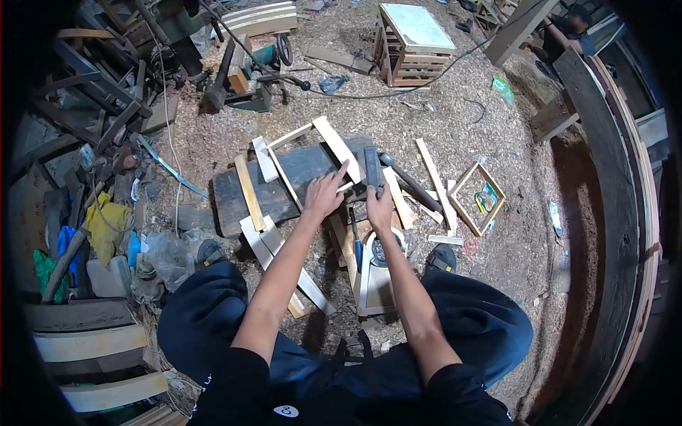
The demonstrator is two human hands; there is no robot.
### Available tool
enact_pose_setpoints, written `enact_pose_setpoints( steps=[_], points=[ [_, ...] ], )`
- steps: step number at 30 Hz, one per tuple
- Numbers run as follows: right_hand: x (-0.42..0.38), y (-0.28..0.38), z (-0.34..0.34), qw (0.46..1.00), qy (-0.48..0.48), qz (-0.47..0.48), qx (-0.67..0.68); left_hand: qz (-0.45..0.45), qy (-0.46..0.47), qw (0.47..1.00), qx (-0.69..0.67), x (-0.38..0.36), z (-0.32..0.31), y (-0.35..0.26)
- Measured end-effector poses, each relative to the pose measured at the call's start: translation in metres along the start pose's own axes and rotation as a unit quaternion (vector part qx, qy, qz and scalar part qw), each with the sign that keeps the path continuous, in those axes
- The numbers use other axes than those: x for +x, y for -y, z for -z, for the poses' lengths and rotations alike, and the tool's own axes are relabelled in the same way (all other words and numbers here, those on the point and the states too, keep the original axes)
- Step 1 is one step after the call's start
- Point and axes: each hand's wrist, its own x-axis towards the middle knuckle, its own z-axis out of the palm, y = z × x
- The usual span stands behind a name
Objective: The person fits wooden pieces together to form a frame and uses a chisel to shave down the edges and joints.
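My left hand (325, 193) lies with fingers spread against a small frame of pale wood strips, its index finger reaching to the wide strip (335, 145). The frame rests tilted on a thick dark plank (298, 170). My right hand (380, 208) grips the lower end of a dark grey rectangular block (371, 167), upright beside the wide strip. Just right of the block lies a hammer-like tool (410, 182) with a dark handle. Between my forearms, a blue-handled tool (357, 245) stands near a white-rimmed wooden piece (376, 287).
Shavings cover the ground (518, 284). A square wooden frame (477, 199) lies right, loose strips (284, 263) left. A slatted crate (415, 42) and a machine (249, 74) with a cable stand ahead. Tall boards (611, 199) lean right; another person (568, 35) is beyond. Bags (106, 227) clutter the left.
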Motion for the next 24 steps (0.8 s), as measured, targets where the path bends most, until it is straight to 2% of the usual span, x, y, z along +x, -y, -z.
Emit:
enact_pose_setpoints(
  steps=[6,8,10,12,14,16,18,20,21,22,24],
  points=[
    [-0.023,-0.003,0.002,0.999,0.026,-0.033,-0.007,0.012,0.043,0.998,0.034,0.007,0.001,-0.01],
    [-0.026,-0.006,0.0,1.0,0.002,-0.003,-0.008,-0.086,-0.084,0.991,0.053,0.006,-0.001,-0.007],
    [-0.026,-0.003,-0.002,1.0,-0.012,-0.025,0.003,-0.097,-0.042,0.994,0.032,0.016,0.005,0.005],
    [-0.027,-0.001,-0.004,0.999,-0.039,-0.005,0.003,-0.146,-0.052,0.985,0.068,0.026,0.014,0.016],
    [-0.033,0.011,-0.005,0.998,-0.014,-0.054,0.031,-0.148,-0.077,0.984,0.058,0.038,0.023,0.018],
    [-0.033,0.012,-0.017,0.997,-0.042,-0.064,0.021,-0.146,-0.111,0.981,0.058,0.048,0.033,0.019],
    [-0.037,0.013,-0.025,0.998,-0.044,-0.044,0.021,-0.12,-0.12,0.98,0.108,0.066,0.034,0.036],
    [-0.036,0.012,-0.036,0.998,-0.044,-0.041,0.02,-0.029,-0.127,0.985,0.116,0.084,0.032,0.058],
    [-0.035,0.011,-0.042,0.997,-0.052,-0.053,0.032,0.0,-0.173,0.973,0.151,0.092,0.019,0.079],
    [-0.034,0.012,-0.046,0.995,-0.059,-0.067,0.042,-0.003,-0.172,0.973,0.154,0.094,0.021,0.091],
    [-0.031,0.015,-0.049,0.993,-0.066,-0.073,0.058,0.041,-0.1,0.982,0.152,0.095,0.023,0.108]
  ],
)
